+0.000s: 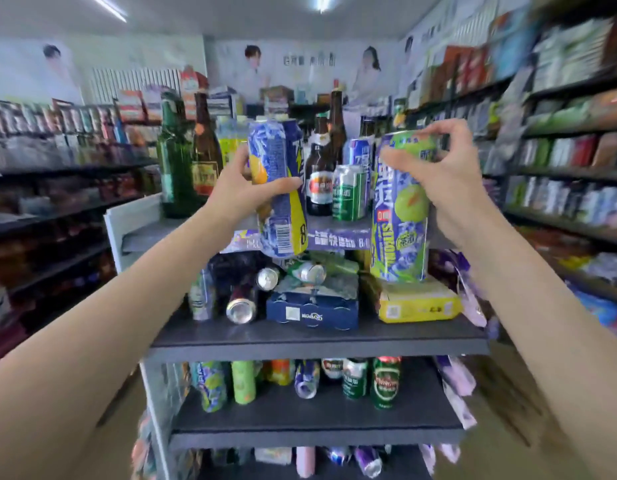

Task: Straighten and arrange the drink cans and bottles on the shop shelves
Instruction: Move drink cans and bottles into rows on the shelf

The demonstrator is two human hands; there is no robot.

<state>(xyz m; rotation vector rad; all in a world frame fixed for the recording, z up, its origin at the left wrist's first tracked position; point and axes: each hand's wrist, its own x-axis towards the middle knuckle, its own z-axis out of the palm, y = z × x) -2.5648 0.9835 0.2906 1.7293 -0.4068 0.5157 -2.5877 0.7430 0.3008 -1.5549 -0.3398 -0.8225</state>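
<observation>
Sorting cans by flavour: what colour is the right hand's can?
Mostly green and purple can, head view.

Unit: dark grey tiered metal shelf stand point(317, 339), white side panel on its left edge.
Top shelf, left: tall green glass bottle point(174, 161) upright, touching a brown glass bottle with a red-gold label point(205, 150).
Top shelf, middle: short brown beer bottle point(319, 174) beside an upright green-and-white can point(348, 192); blue can point(360, 152) behind.
Second shelf: navy cardboard can tray point(312, 311) at centre; yellow-green carton point(419, 304) by the right edge; silver-ended cans lying on their sides point(243, 304) left of the tray.
Third shelf: upright green beer cans point(385, 382) right of centre; plain lime-green can point(243, 381) to the left; one blue can tipped over point(306, 379) between.
Bottom shelf: blurred cans lying flat.
</observation>
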